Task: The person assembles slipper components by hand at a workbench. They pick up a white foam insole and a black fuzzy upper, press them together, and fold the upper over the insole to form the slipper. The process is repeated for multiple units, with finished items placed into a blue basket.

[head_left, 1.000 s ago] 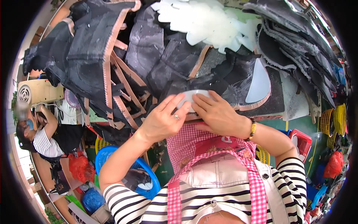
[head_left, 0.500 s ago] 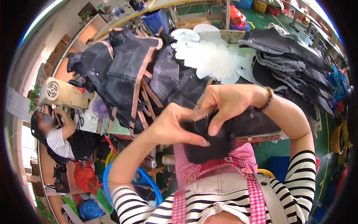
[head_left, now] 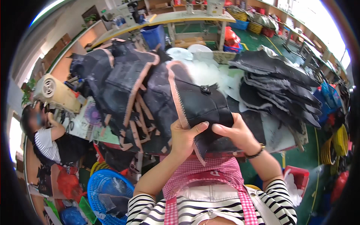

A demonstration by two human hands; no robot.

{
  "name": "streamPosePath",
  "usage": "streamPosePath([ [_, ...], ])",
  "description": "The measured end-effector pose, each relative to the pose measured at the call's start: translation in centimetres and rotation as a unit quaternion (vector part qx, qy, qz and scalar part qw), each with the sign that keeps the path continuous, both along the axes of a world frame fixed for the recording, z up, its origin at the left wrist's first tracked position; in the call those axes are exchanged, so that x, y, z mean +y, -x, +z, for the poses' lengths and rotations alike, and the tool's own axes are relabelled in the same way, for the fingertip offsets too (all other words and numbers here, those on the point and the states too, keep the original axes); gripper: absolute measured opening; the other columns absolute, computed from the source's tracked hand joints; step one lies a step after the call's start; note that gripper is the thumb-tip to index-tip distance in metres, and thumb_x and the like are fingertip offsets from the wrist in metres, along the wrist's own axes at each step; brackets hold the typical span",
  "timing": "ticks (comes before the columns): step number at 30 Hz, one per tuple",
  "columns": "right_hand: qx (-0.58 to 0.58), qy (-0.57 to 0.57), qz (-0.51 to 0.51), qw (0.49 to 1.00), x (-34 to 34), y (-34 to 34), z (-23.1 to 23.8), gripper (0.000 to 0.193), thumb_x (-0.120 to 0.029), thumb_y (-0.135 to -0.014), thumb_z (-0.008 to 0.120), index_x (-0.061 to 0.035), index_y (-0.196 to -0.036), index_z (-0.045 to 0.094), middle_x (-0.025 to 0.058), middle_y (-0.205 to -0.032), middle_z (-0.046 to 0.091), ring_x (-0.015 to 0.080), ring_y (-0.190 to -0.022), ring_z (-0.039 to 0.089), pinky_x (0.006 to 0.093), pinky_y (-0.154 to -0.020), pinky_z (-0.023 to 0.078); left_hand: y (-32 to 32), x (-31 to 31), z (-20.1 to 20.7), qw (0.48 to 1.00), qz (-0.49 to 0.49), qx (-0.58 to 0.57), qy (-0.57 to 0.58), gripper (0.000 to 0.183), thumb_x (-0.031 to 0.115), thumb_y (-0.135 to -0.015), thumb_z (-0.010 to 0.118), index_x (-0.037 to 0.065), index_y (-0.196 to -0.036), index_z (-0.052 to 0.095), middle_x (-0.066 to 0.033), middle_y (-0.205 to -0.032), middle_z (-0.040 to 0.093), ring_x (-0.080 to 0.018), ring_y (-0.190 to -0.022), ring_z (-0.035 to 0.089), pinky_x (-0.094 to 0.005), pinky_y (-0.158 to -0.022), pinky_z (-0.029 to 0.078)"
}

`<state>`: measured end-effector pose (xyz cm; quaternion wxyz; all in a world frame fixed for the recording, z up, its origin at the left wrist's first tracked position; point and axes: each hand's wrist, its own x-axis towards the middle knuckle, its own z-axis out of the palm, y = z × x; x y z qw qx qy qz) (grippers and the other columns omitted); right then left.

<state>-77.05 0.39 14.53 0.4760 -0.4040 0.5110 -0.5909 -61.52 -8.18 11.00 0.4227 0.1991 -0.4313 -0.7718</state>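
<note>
A black leather boot upper [head_left: 204,107] is held up in front of me, a toothed pinkish strip running down its left edge and a small dark round fitting near its top. My left hand [head_left: 183,139] grips it by the strip, thumb across the leather. On the other side my right hand [head_left: 242,134] pinches its lower right part; the fingers behind are hidden. Beyond it, several similar dark pieces with pinkish strips [head_left: 140,88] lie heaped at the left of the table. White rounded sheets [head_left: 204,69] are piled behind the held piece.
Black fuzzy-edged pieces [head_left: 279,84] are stacked on the table's right. A blue basket [head_left: 108,180] stands low at the left, near a seated person [head_left: 50,137] by a beige machine [head_left: 56,92]. At the lower right is a red bin [head_left: 300,178].
The boot upper has moved up and away from my apron and now shows its smooth face and long edge strip. My hands have spread apart and changed their hold. My view has tilted up.
</note>
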Motion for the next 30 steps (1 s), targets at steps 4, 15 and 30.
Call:
streamPosePath([
  [4,0.025,0.028,-0.039,0.999,-0.4,2.0,-2.2,0.028,-0.018,-0.076,0.082,0.0031,-0.092,0.071,-0.0005,-0.078,0.068,0.0052,-0.071,0.058,0.0230,-0.064,0.049,1.4,0.5,-1.3,0.992,-0.067,0.062,-0.090,0.019,0.007,-0.089,0.068,-0.002,-0.105,0.067,-0.0071,-0.099,0.069,-0.0157,-0.089,0.065,-0.0285,-0.081,0.053],
  [15,0.421,0.033,0.414,0.806,0.3,7.9,1.4,0.069,-0.020,-0.067,0.077,-0.0028,-0.129,0.054,0.0215,-0.108,0.066,0.0397,-0.101,0.062,0.0442,-0.087,0.049,0.1,-2.6,4.2,0.635,-0.078,-0.327,0.696,0.058,0.047,-0.074,0.075,0.003,-0.110,0.063,-0.0174,-0.127,0.057,-0.0323,-0.130,0.044,-0.0512,-0.109,0.029],
  [30,0.770,0.040,-0.089,0.631,-3.4,27.0,4.4,0.033,-0.026,-0.081,0.072,-0.0034,-0.104,0.067,0.0142,-0.104,0.067,0.0319,-0.094,0.064,0.0392,-0.081,0.051,20.3,-4.7,0.7,0.568,0.093,-0.194,0.794,0.046,0.036,-0.083,0.066,0.005,-0.115,0.058,-0.0127,-0.112,0.060,-0.0307,-0.105,0.057,-0.0427,-0.091,0.043],
])
